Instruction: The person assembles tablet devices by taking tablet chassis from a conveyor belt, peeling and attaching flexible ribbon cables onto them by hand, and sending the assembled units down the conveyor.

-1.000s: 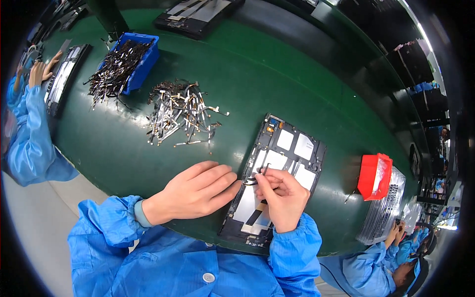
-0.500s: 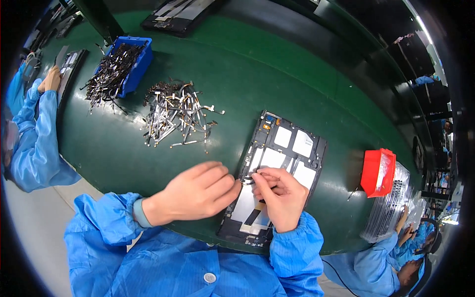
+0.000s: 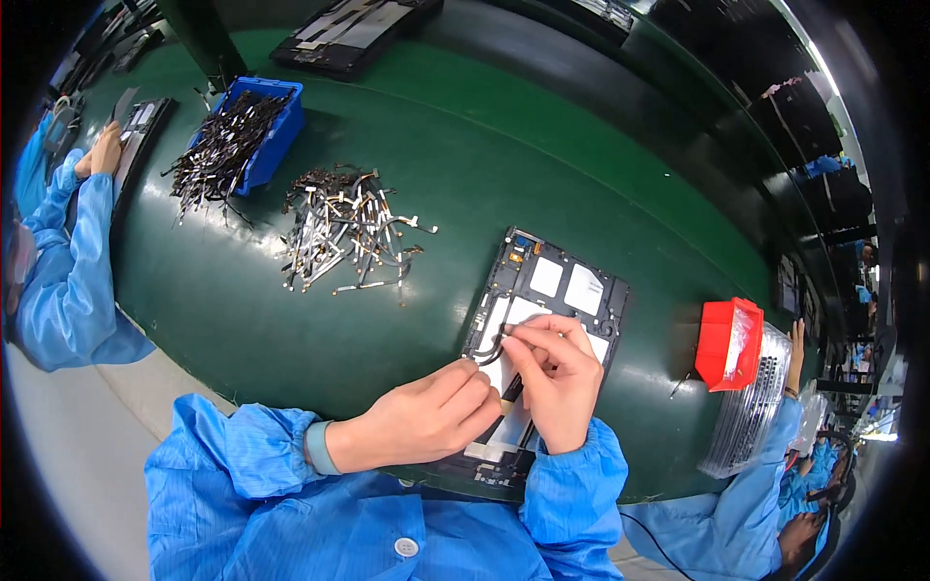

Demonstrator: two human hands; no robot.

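An opened tablet [image 3: 547,278] with a black frame and white panels lies in front of me on the green table. Above its left edge, a thin dark flex cable [image 3: 492,351] curves between my hands. My right hand [image 3: 562,376] is over the tablet and pinches the cable's upper end between thumb and forefinger. At the tablet's left edge, my left hand [image 3: 418,414] has its fingertips pressed together on the lower end. Its curled fingers partly hide the grip. Both hands cover much of the tablet's lower half.
Loose flex cables [image 3: 349,228] lie heaped left of the tablet. Behind them, a blue bin [image 3: 276,145] overflows with dark cables. A red bin [image 3: 727,344] and stacked clear trays [image 3: 746,416] stand at right. Another tablet [image 3: 354,34] lies at the back. Co-workers sit on both sides.
My left hand has swung toward the near edge and right, and its fingertips have closed on the flex cable's lower end. My right hand keeps its pinch. The view has shifted slightly.
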